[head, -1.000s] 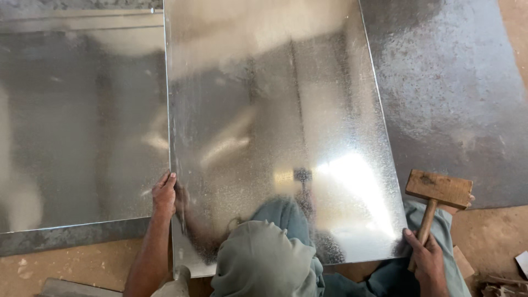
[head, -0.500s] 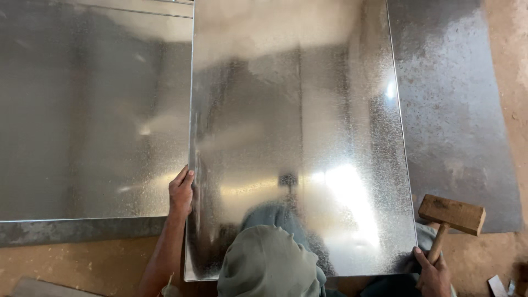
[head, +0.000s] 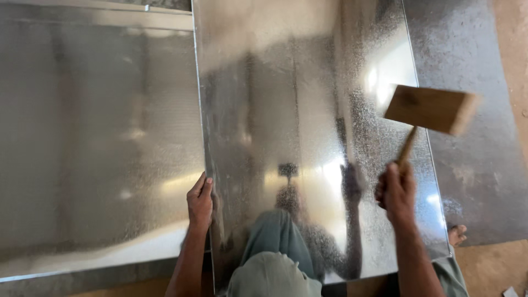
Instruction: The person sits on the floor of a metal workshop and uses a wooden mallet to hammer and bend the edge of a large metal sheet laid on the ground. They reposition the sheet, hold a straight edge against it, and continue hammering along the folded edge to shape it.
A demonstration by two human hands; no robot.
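1. On floor, centre: shiny galvanised steel sheet (head: 308, 110); left hand (head: 200, 201), grip closed on its left edge.
2. Right hand (head: 396, 192): grip closed on raised wooden mallet (head: 432, 110).
3. Risk, judged: stray blow dents sheet or strikes fingers; sharp edge may cut.

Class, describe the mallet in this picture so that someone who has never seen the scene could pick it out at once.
Start at the middle galvanised sheet on the floor and go to its right edge. Above it, the right hand holds up a wooden mallet, the only wooden thing among shiny metal sheets.
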